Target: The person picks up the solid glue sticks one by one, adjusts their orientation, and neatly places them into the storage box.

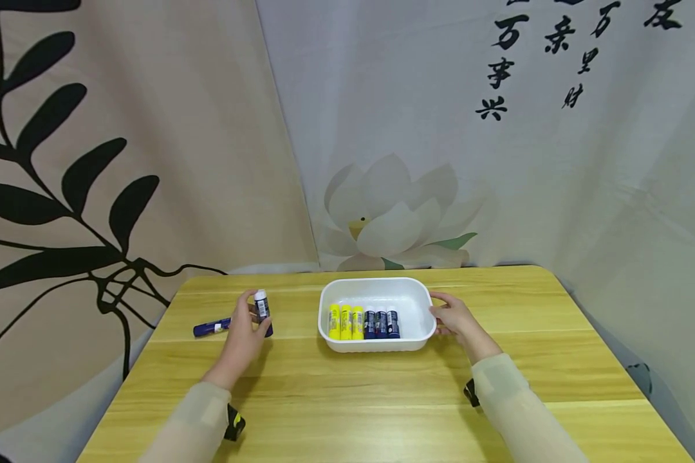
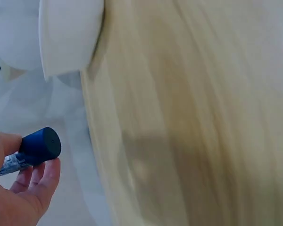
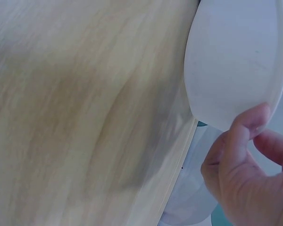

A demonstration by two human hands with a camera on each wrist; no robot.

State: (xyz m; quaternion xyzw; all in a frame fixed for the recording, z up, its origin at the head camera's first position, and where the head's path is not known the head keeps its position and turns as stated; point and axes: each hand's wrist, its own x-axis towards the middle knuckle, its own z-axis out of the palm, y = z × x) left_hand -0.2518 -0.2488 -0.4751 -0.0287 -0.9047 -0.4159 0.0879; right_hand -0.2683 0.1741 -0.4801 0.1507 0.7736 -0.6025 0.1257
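My left hand [image 1: 245, 345] grips a dark blue glue stick [image 1: 262, 305] with a white end pointing up. In the left wrist view its blue end [image 2: 41, 143] juts out between thumb and fingers. Behind that hand, another blue glue stick [image 1: 211, 328] lies on its side on the table. A white plastic bin [image 1: 376, 345] stands right of the left hand. Inside it, yellow glue sticks [image 1: 346, 323] and dark blue glue sticks [image 1: 381, 325] lie side by side in one row, three of each. My right hand [image 1: 457, 321] pinches the bin's right edge between thumb and fingers.
The wooden table [image 1: 347, 399] has its far edge just behind the bin. A printed curtain [image 1: 208, 161] hangs beyond it. Each forearm has a dark wrist device near the sleeve cuff.
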